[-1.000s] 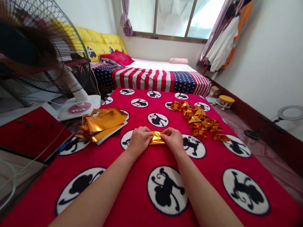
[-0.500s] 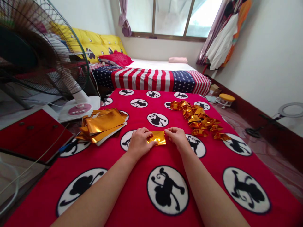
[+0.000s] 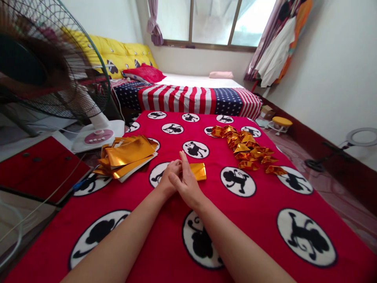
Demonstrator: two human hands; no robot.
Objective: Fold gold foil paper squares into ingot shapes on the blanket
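Observation:
A small folded gold foil paper (image 3: 199,171) lies on the red cloth with black monkey figures (image 3: 259,220). My left hand (image 3: 171,177) is at its left end, fingers curled and partly hidden behind my other hand; what they grip is hidden. My right hand (image 3: 187,181) crosses over the paper's left part, its fingers stretched out and its thumb apart, against my left hand. Left of both hands is a stack of gold sheets (image 3: 129,153). Several folded gold foil pieces (image 3: 247,147) sit in a group to the right.
A fan (image 3: 97,129) stands at the left, beside a red panel (image 3: 41,169). Beyond the cloth is a bed (image 3: 182,98) with a striped and starred cover. A yellow stool (image 3: 282,121) and a ring-shaped stand (image 3: 362,137) are on the right.
My right hand has moved left from the paper's right end to lie against my left hand, and its fingers have straightened. The paper's right end is uncovered.

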